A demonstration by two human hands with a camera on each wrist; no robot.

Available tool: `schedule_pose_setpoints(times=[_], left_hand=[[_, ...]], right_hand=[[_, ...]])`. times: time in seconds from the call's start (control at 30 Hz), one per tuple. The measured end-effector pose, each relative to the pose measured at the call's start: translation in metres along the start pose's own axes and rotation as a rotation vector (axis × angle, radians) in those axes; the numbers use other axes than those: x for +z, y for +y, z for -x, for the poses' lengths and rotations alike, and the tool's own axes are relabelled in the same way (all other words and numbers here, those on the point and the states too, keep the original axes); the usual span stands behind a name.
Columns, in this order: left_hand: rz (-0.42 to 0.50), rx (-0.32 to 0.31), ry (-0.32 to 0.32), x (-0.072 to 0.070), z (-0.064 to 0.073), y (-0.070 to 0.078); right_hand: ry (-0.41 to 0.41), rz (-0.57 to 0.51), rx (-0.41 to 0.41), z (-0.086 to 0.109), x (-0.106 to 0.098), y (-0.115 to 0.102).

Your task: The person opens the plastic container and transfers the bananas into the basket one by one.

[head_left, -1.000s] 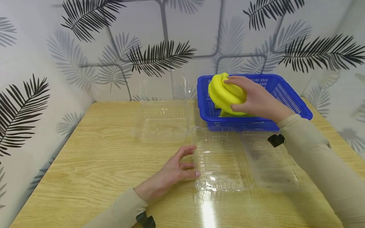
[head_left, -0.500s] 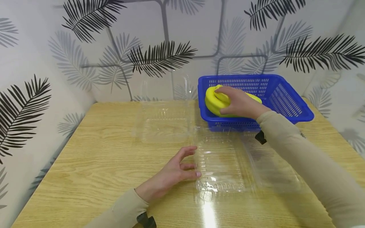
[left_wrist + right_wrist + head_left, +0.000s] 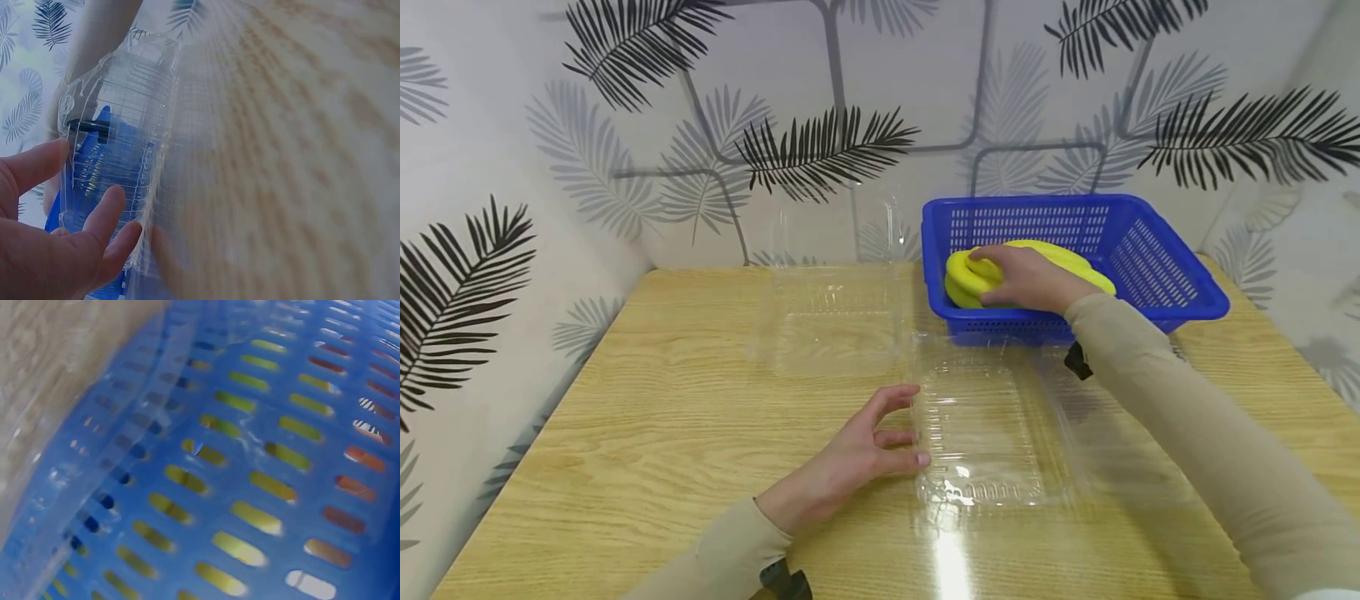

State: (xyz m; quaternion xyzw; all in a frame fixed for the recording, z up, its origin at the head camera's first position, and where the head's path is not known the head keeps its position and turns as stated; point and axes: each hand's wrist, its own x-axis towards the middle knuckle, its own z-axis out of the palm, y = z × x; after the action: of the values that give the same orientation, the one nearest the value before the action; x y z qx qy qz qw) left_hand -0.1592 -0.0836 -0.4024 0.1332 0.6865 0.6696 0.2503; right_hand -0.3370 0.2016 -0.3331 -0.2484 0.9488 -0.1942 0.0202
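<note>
My right hand point(image 3: 1033, 279) reaches into a blue plastic basket point(image 3: 1206, 287) and grips a bunch of yellow bananas point(image 3: 964, 279), thumb at the near side and fingers over the top. In the right wrist view the slotted basket wall point(image 3: 250, 500) fills most of the picture, yellow showing through its slots; the hand is hidden there. My left hand point(image 3: 850, 458) touches the left edge of a clear plastic clamshell container point(image 3: 977, 417), fingers loosely spread. The left wrist view shows the thumb point(image 3: 40, 164) at the rim and fingers along the container's ribbed side point(image 3: 125, 150).
The near clamshell's lid point(image 3: 1131, 458) lies folded out to the right, under my right forearm. Another clear clamshell point(image 3: 835, 329) stands behind on the left, its lid raised against the patterned wall point(image 3: 700, 225). The wooden table point(image 3: 662, 417) carries everything.
My right hand has lowered the bananas from above the basket's rim down into it, the bunch tipping flatter. The left hand and both containers have stayed in place.
</note>
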Motion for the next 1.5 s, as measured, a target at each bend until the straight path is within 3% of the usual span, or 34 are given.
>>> schedule_pose_setpoints(times=[0.37,0.6,0.77,0.97,1.23,1.5], left_hand=[[-0.009,0.004,0.002,-0.002,-0.003,0.0],[-0.01,0.012,-0.006,-0.003,-0.004,-0.001],[-0.011,0.013,-0.001,-0.004,-0.005,-0.003],[-0.041,0.024,0.003,-0.001,-0.005,-0.002],[-0.096,0.044,0.017,0.0,-0.002,0.003],[-0.192,0.13,0.06,0.0,-0.001,0.01]], right_hand=[[0.002,0.002,-0.001,0.0,-0.001,0.003],[0.001,-0.048,0.047,0.008,-0.003,-0.001],[0.072,-0.013,-0.011,0.028,-0.005,-0.019],[0.148,0.078,-0.11,0.067,-0.004,-0.054],[0.211,0.035,-0.055,0.113,0.006,-0.076],[0.213,0.045,-0.03,0.129,0.007,-0.083]])
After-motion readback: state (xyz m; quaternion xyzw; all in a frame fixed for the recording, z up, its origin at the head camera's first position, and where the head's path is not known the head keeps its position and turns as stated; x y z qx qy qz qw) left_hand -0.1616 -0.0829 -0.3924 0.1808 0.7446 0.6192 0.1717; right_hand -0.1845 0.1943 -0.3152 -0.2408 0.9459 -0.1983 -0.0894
